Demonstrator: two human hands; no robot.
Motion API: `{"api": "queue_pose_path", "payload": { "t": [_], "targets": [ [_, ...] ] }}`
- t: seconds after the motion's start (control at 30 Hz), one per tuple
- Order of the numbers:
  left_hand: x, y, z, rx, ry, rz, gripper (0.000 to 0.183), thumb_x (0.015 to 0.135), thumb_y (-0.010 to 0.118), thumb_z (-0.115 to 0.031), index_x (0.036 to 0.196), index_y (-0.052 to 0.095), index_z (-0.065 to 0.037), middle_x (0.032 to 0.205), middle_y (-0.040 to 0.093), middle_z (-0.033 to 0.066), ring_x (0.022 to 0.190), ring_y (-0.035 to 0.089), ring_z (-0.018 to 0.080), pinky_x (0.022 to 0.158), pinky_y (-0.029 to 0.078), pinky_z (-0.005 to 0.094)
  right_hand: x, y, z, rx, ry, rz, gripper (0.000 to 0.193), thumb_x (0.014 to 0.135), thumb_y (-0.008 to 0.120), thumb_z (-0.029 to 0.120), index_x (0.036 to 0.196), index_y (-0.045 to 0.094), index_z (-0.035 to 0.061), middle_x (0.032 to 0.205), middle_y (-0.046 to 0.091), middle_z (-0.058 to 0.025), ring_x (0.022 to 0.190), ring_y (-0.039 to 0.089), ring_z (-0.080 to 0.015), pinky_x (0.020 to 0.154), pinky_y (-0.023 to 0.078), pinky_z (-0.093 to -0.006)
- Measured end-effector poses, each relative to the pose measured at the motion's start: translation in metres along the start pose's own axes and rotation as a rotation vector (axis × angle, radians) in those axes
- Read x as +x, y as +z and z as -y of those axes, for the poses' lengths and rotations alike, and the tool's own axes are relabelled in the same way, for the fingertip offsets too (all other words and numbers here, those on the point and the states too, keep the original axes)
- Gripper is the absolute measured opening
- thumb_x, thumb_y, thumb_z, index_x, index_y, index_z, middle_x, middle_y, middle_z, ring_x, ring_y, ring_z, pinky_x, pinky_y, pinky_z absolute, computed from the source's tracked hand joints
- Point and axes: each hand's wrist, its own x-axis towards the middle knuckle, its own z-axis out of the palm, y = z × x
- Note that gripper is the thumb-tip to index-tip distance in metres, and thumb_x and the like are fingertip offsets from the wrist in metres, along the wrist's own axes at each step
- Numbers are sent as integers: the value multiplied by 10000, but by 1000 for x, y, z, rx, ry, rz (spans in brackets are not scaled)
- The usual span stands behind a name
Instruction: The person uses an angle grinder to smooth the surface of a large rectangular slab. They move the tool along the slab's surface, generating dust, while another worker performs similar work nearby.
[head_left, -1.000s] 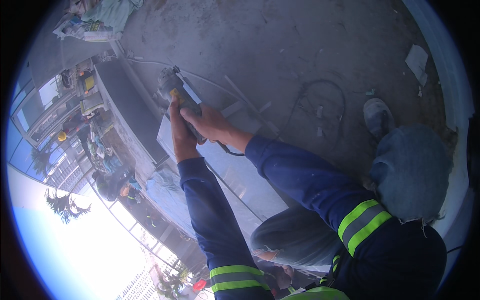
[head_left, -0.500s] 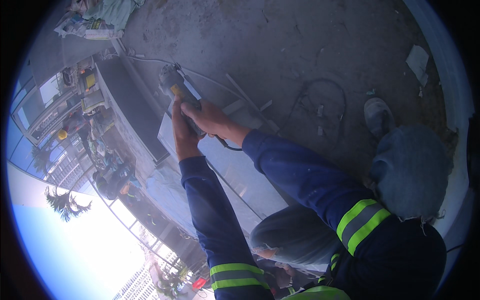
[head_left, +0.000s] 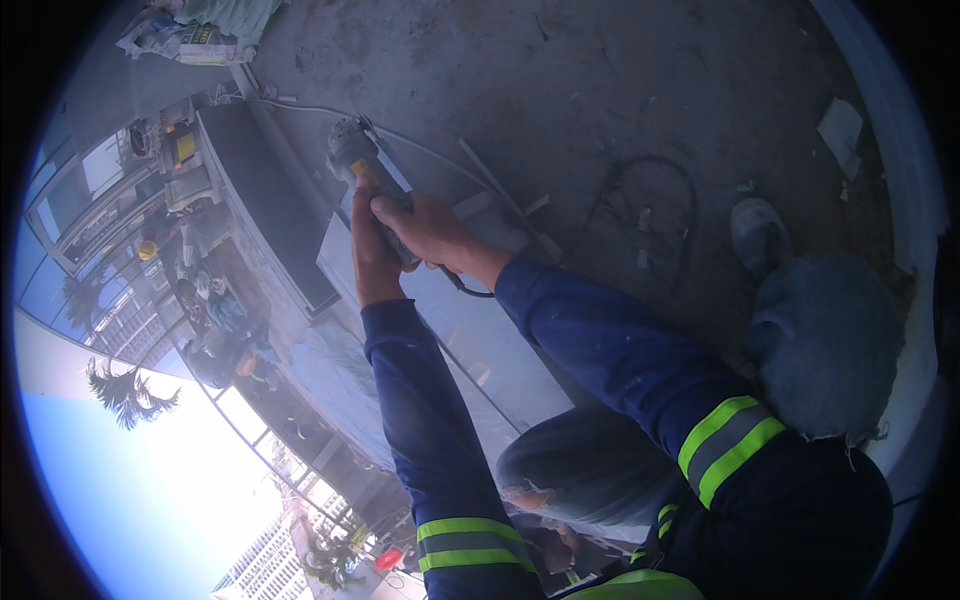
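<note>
Both my hands are wrapped around an angle grinder [head_left: 368, 172], a grey tool with a yellow patch near its head. My left hand [head_left: 374, 250] grips the body from the left side. Coming from the right, my right hand [head_left: 432, 232] closes on the rear part of the body, its thumb lying across the top. A dark cord [head_left: 466, 289] leaves the rear end below my right hand. The grinder's head points up and away, over the far edge of a pale flat panel [head_left: 490, 340]. Whether the disc touches the panel I cannot tell.
A long dark panel [head_left: 262, 210] lies left of the grinder. Loose strips [head_left: 490, 172] and a looped cable [head_left: 690, 190] lie on the dusty floor. Bags [head_left: 215, 42] sit at the far left. Beyond the left edge, a person with a yellow helmet [head_left: 148, 250] is visible.
The grinder and both hands sit slightly further right in the picture, and the surroundings on the left have shifted likewise. My grip on the tool looks the same.
</note>
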Motion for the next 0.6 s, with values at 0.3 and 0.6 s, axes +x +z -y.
{"api": "queue_pose_path", "payload": {
  "t": [0.3,0.6],
  "targets": [
    [0,2,-2,48,58,-12,631,1120,669,-612,1420,680,-58,1130,739,91,1014,746,230,895,615,411,-8,-1,0,-16,-17,-11,660,1079,663,590,1141,723,-64,836,733,-145,583,702,-214,479,522,-374],
    [-2,9,-7,90,91,-14,640,1114,671,-620,1427,678,-62,1141,741,97,1026,751,233,898,621,400,-13,-2,1,-26,-4,-15,751,1075,671,590,1249,661,-141,950,769,-213,643,748,-253,497,589,-381]
  ]
}}
